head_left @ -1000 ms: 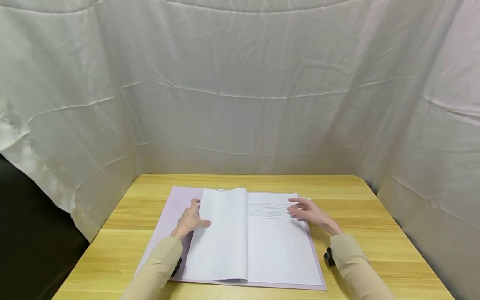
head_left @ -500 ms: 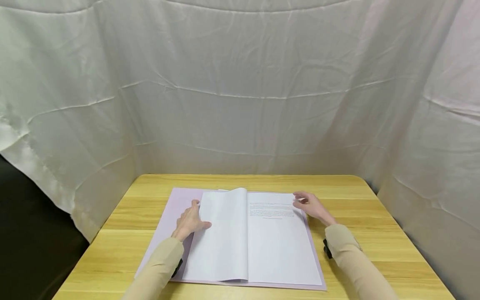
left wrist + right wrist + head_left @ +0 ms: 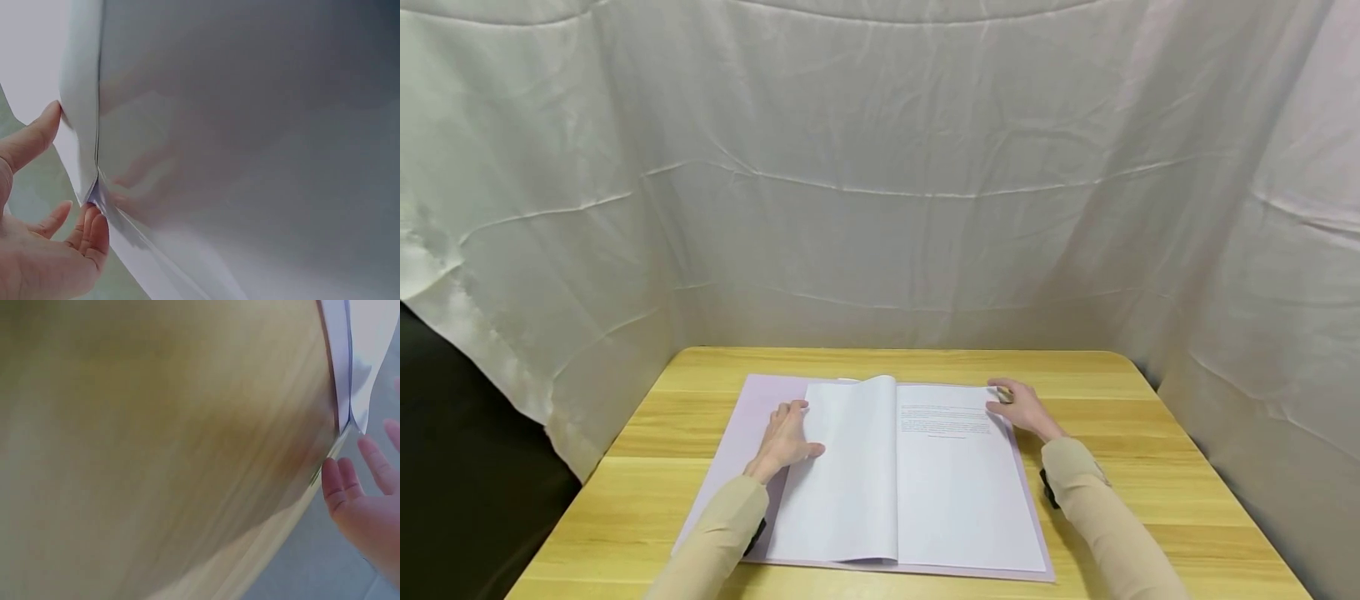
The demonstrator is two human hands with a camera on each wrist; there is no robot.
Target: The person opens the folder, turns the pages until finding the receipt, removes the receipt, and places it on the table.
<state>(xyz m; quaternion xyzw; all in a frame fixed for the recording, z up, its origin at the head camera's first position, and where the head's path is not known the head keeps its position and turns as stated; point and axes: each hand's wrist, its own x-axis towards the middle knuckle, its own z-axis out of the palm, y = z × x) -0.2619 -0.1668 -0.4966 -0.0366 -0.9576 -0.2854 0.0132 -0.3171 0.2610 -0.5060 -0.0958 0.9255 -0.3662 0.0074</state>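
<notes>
A book or folder with a pale lilac cover [image 3: 765, 398] lies spread on the table. Its left white page [image 3: 838, 475] bows up near the middle fold, while the right page [image 3: 966, 508] carries small printed lines near its top. My left hand [image 3: 781, 442] rests over the left page's outer edge, thumb on the paper, fingers spread apart at the margin. At the upper right corner of the right page is my right hand [image 3: 1024, 408], its fingers loosely bent. In the right wrist view those fingers [image 3: 380, 464] are beside the paper corner; no pinch is visible.
The wooden table [image 3: 1150, 467] extends past the cover on both sides. A pale cloth [image 3: 880, 208] hangs behind it and at its sides. Something dark [image 3: 460, 467] shows at the lower left.
My right hand has moved from over the printed lines outward to the page's upper right corner, its fingers parting a little. The left hand has barely moved, and the pages lie the same.
</notes>
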